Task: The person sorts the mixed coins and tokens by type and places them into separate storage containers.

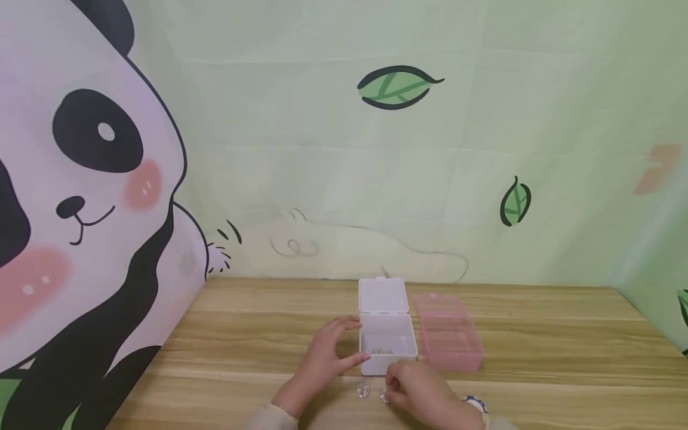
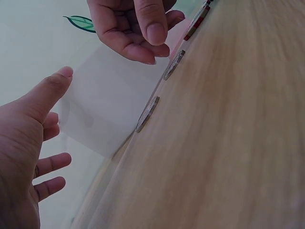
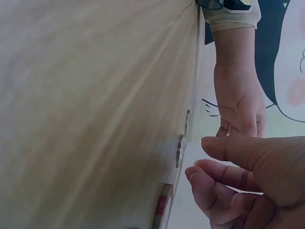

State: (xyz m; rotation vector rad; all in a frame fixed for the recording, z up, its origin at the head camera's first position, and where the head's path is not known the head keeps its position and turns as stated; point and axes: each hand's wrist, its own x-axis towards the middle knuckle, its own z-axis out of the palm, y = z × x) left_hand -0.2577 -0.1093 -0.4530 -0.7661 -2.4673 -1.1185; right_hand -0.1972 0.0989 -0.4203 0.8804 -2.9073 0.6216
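Note:
A white box stands on the table with its lid tipped back; a few small clear or silvery pieces lie inside. My left hand is at the box's left side, thumb and fingers spread around its edge, holding nothing. Before the box lie two round silvery, coin-like discs, the left disc and the right disc. Over the right disc hovers my right hand; in the right wrist view its thumb and forefinger are apart, and no held thing shows.
Right of the white box sits a see-through pink box. A poker-chip-like disc in white and blue lies by the right wrist, partly hidden. Behind the wooden table hangs a green cloth with a panda print.

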